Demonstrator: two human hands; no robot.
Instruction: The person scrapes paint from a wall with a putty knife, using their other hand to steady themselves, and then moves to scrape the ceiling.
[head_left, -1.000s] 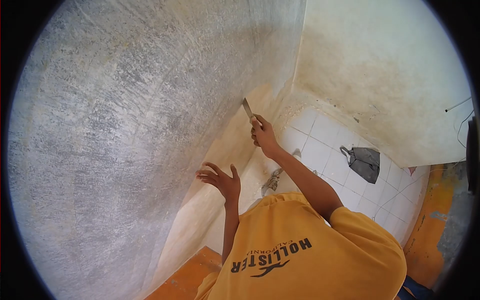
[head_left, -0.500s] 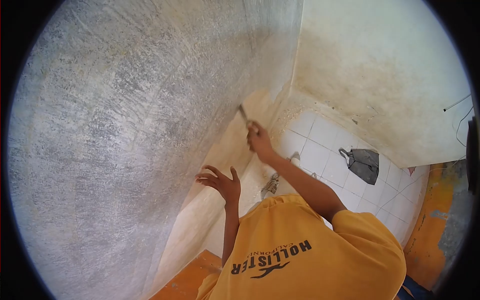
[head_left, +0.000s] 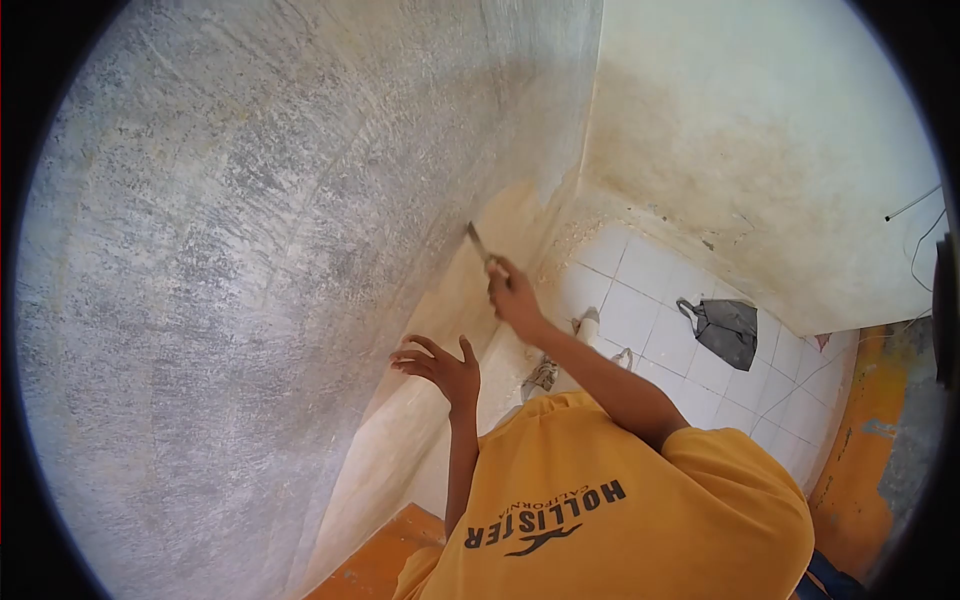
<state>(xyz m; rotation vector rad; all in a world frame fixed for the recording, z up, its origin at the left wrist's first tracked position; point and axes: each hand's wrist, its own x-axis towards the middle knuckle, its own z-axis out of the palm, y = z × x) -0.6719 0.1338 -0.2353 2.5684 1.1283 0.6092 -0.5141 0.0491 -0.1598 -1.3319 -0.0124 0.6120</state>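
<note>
A: State the condition of the wall surface.

B: The large wall [head_left: 250,280] is bare grey, rough and streaked. Along its lower part a band of cream coating [head_left: 440,330] is on it, running down toward the floor. A second wall [head_left: 760,130] meets it at the corner, pale with yellowish staining near its base.

A: Position of the scraper?

B: The scraper [head_left: 477,241] has its blade tip against the large wall at the upper edge of the cream band, near the room corner. The right hand [head_left: 513,292] is clenched around its handle, arm extended.

A: Left hand?

B: The left hand [head_left: 440,365] is released, fingers spread, and grasps nothing. It is at the cream band, lower than the scraper; contact with the wall cannot be confirmed.

A: Floor?

B: White tiled floor [head_left: 650,275], dusty along the corner edge. A grey bag [head_left: 728,328] lies on the tiles near the second wall. An orange surface [head_left: 860,450] borders the tiles at the right.
</note>
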